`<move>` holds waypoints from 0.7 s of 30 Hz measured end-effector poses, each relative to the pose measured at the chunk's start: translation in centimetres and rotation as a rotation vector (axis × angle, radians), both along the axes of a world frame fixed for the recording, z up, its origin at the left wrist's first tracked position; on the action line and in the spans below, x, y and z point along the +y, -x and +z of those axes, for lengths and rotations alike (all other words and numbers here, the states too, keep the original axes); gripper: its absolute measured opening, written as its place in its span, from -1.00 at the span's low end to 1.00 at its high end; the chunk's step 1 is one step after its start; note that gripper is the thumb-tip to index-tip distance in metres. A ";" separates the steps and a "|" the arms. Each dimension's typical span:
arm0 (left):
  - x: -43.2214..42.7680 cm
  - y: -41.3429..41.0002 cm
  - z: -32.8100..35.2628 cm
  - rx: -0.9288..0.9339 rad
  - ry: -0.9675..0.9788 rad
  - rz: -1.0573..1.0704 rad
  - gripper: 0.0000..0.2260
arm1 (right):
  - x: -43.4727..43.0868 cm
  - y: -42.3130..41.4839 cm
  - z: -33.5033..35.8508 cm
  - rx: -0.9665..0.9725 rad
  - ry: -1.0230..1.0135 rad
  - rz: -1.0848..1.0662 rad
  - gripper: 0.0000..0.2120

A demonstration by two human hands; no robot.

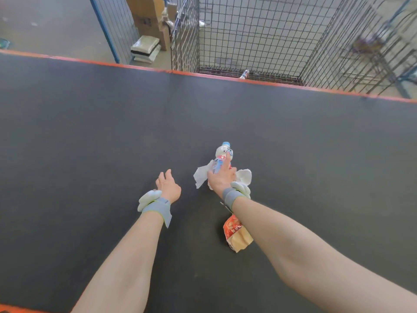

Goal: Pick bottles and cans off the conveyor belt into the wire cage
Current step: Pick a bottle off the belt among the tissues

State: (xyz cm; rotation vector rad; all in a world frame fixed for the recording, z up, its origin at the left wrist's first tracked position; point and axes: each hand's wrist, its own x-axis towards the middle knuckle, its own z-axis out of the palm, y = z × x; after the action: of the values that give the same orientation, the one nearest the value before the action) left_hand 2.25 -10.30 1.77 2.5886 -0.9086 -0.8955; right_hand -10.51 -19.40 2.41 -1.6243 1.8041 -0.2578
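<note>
White plastic bottle [223, 152] with a pale blue cap and a red-and-blue label is in the grip of the right hand [220, 179]. The fingers wrap its lower body and the forefinger lies along its side, likely to steady the neck. Its cap points toward the far edge of the dark grey conveyor belt [90, 132], which suits a forward toss. It sits near the middle of the belt, a little toward the near edge. Whether it has cleared the surface I cannot tell.

Under and around it lies a crumpled sheet of white paper [200, 175], touching the hand on both sides. The grip seems to take the bottle alone, since the paper is not wanted.

The left hand [168, 186] hovers just beside it, fingers relaxed and parted, holding nothing, probably ready for the next item. Both wrists wear grey straps.

An orange-and-tan snack wrapper [235, 233] rests on the belt below the right forearm, rubbish to leave where it is.

The tall grey wire cage [248, 41] stands past the belt's orange far edge [270, 83], well apart from the hands. A small bottle [244, 74] lies on its floor by the near wall. The carry or throw is not yet made, by my reading.
</note>
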 end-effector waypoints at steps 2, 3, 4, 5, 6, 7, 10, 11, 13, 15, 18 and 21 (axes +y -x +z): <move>-2.0 0.4 0.6 -0.005 0.006 -0.012 -0.45 | -2.4 -0.2 0.7 -0.124 -0.017 -0.079 -0.29; -2.4 0.6 0.7 -0.002 0.000 -0.010 -0.45 | -3.1 -0.3 1.0 -0.167 -0.035 -0.094 -0.28; -4.1 0.8 0.8 -0.014 0.009 -0.025 -0.45 | -4.9 -0.1 1.7 -0.206 -0.045 -0.123 -0.28; -4.6 0.8 0.8 -0.012 0.007 -0.030 -0.45 | -5.6 -0.1 2.2 -0.260 -0.075 -0.170 -0.30; -6.0 0.8 1.0 -0.015 0.019 -0.041 -0.45 | -7.2 0.0 2.7 -0.320 -0.101 -0.237 -0.33; -7.6 0.9 1.2 -0.006 0.034 -0.042 -0.45 | -9.6 0.0 3.1 -0.388 -0.112 -0.298 -0.36; -11.7 0.9 1.6 -0.003 0.054 -0.068 -0.46 | -18.4 -0.9 5.9 -0.601 -0.038 -0.388 -0.40; -12.8 0.8 1.7 -0.002 0.052 -0.072 -0.46 | -21.9 -1.5 7.4 -0.681 -0.007 -0.378 -0.35; -15.1 0.2 1.3 0.004 0.049 -0.069 -0.46 | -28.6 -3.0 10.6 -0.754 -0.012 -0.344 -0.11; -17.3 -0.4 1.1 0.007 0.052 -0.056 -0.46 | -33.8 -4.5 12.4 -0.659 -0.041 -0.277 -0.02; -20.6 -0.3 0.4 0.023 0.051 -0.079 -0.46 | -35.5 -5.4 11.7 -0.594 -0.034 -0.231 -0.08; -21.8 0.9 0.7 0.024 0.031 -0.130 -0.45 | -32.9 -5.0 9.0 -0.547 -0.093 -0.126 -0.14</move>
State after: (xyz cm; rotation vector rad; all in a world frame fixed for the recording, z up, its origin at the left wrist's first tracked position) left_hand 1.37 -32.08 2.46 2.5105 -1.0862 -0.9362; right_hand -5.47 -52.28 11.39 -1.2232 1.4671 -0.6027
